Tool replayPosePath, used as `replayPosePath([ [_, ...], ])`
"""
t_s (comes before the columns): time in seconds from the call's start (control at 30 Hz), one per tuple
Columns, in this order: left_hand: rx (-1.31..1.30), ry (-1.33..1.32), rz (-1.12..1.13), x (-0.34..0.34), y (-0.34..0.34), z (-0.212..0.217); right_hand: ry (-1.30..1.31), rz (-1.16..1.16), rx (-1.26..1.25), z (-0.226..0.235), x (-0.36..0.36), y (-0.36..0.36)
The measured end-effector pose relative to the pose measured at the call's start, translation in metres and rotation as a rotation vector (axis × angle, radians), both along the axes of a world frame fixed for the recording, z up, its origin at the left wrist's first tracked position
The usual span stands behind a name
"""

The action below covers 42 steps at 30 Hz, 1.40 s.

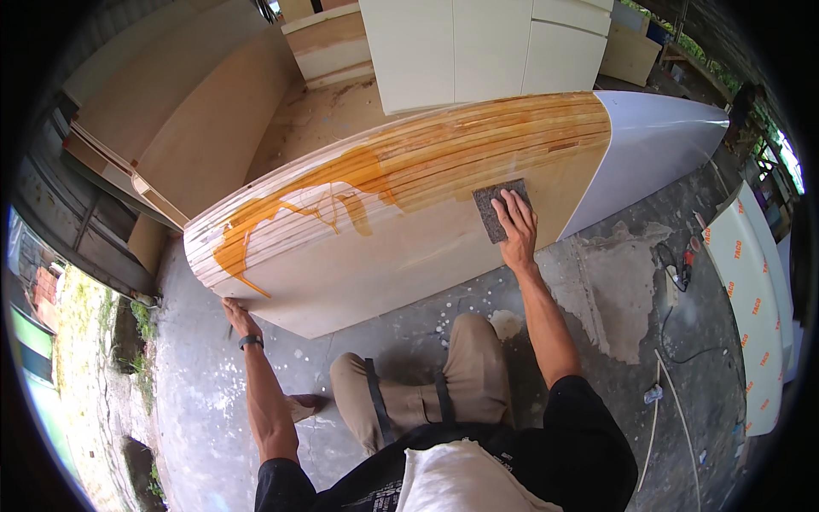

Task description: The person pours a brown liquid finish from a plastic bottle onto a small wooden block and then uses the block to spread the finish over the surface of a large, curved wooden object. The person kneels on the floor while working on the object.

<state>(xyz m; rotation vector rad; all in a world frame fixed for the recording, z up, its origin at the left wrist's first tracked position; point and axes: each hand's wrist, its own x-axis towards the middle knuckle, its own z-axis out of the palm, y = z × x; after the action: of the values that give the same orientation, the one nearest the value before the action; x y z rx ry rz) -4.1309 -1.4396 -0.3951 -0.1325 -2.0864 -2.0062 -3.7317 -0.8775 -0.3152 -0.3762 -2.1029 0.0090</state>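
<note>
L hand (241, 319) touches the near-L edge of the panel stack (384, 273); can't tell if its grip is closed. R hand (518, 229) is clamped on a dk-grey rect. pad (489, 218), which rests on the stack approx. toward its R end. Orange-brown stain (367, 171) runs along the stepped far edge; a white sheet (648, 136) covers the R end. White cabinet (490, 51) stands beyond.

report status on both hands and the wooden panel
Right hand on dark pad, against curved wooden panel. Left hand at panel's lower left edge. Orange-brown stain over part of its slats. White cabinet beyond panel's upper edge.
</note>
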Motion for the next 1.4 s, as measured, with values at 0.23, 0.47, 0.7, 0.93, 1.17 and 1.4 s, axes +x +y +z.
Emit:
replayPosePath([
  [0.23,0.093,0.021,0.035,0.007,-0.001,0.002,0.165,0.002,-0.012,0.048,0.003,0.012],
  [0.47,0.067,-0.012,0.007,0.012,0.014,0.01,0.017,-0.03,-0.01,-0.018,0.006,0.035],
  [0.7,0.01,-0.096,-0.001,0.007,-0.016,0.002,0.121,-0.007,-0.032,0.028,0.006,0.032],
  [0.93,0.095,-0.077,-0.121,-0.003,-0.008,-0.001,0.025,-0.056,-0.096,-0.063,0.011,0.044],
  [1.17,0.035,-0.243,-0.159,0.011,-0.016,0.017,0.205,-0.09,-0.052,0.003,0.0,0.05],
  [1.4,-0.051,-0.252,-0.194,0.022,-0.013,0.035,0.05,0.065,-0.327,-0.066,0.018,-0.031],
])
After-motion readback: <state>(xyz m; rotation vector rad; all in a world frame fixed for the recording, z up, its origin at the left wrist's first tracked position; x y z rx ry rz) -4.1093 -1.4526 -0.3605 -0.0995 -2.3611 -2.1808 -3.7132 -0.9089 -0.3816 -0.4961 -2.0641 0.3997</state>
